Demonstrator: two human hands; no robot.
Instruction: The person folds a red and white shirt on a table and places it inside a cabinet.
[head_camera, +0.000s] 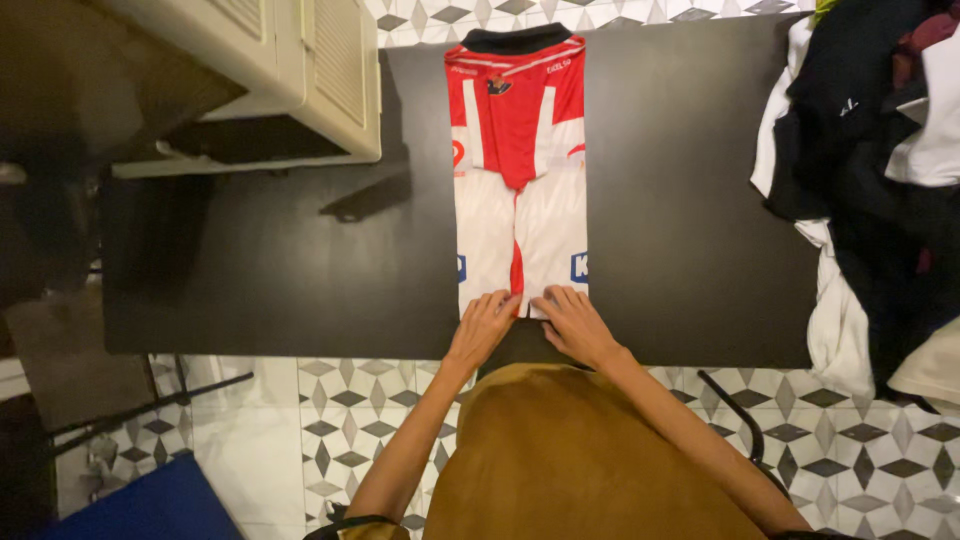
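A red and white sports shirt (518, 170) with a black collar lies on the black table (300, 260), folded lengthwise into a narrow strip, collar at the far end. My left hand (482, 325) and my right hand (572, 322) rest flat, side by side, on the shirt's near hem at the table's front edge. Both hands press on the cloth with fingers spread; neither hand has the cloth closed in its fingers.
A heap of dark and white clothes (880, 170) covers the table's right end and hangs over it. A white louvred cabinet (290, 70) stands at the back left. Patterned floor tiles (330, 420) lie below, with a blue object (150, 505) at lower left.
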